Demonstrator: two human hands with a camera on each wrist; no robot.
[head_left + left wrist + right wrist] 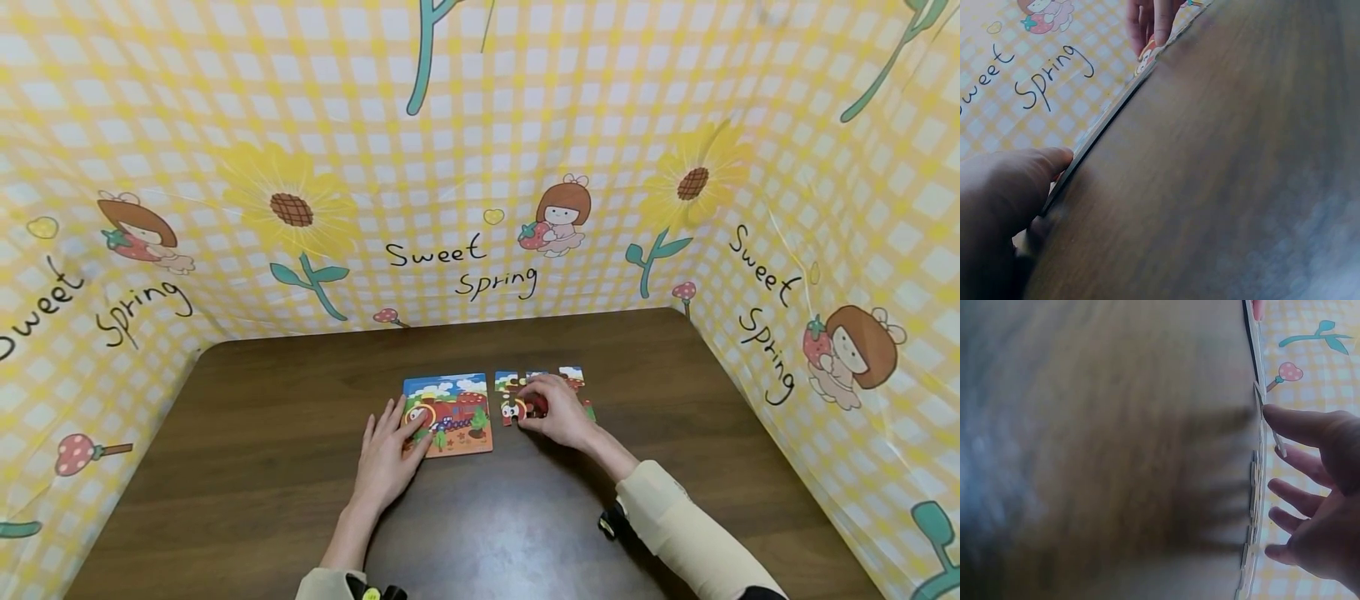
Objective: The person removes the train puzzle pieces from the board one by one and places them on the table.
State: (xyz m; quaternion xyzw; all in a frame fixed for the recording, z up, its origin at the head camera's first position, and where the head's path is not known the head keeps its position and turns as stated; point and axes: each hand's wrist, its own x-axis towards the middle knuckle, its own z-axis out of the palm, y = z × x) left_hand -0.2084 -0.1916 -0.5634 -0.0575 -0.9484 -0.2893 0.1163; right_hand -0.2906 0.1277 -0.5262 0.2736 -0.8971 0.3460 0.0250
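Observation:
My left hand [381,467] rests on the left side of a square jigsaw board [450,387] with a red cartoon train picture. Its fingers lie fairly straight along the edge, with the thumb on the picture. To the right of the board, my right hand [561,412] pinches a jigsaw piece [512,412] bearing the train's face. In the right wrist view, that piece [1279,442] stands tilted between thumb and index finger, the other fingers spread. Several more jigsaw pieces [506,381] lie around and partly under this hand.
The brown wooden table [285,483] carries everything. A yellow checked cloth [465,167] with flowers and figures hangs behind it and along both sides. Another loose piece [572,376] lies beyond my right hand.

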